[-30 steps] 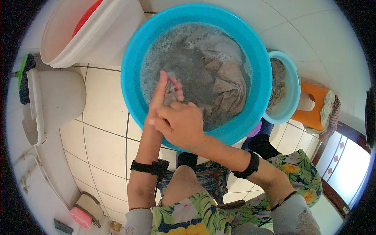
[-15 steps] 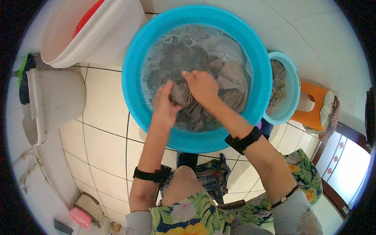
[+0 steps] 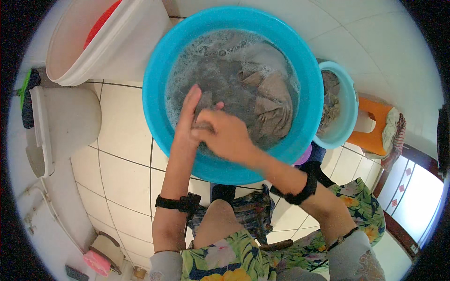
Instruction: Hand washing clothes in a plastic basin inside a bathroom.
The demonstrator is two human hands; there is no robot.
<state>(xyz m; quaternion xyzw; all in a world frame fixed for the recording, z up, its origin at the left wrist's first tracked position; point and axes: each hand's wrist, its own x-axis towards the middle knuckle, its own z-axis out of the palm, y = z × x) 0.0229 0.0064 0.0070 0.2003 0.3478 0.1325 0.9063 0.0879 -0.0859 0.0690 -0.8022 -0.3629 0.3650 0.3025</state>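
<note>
Grey-brown cloth (image 3: 273, 100) lies soaking in sudsy water inside a large blue basin (image 3: 307, 56). Over the basin's near left part, my left hand (image 3: 188, 112) is raised with its fingers stretched upward and its thumb apart, a wet fold of the cloth against its palm side. My right hand (image 3: 227, 136) crosses in front of it, fingers curled round a bunched piece of the same cloth near the base of my left hand. Part of the left palm is hidden behind the right hand.
A smaller light-blue basin (image 3: 349, 117) with wet cloth stands at the right, beside an orange stool (image 3: 375, 126) with fabric on it. A white tub (image 3: 126, 44) and a pale bucket (image 3: 75, 112) stand at the left on the tiled floor (image 3: 124, 126).
My right hand has moved down and left, across my left hand and wrist. My left fingers have straightened upward. More cloth shows just under the water.
</note>
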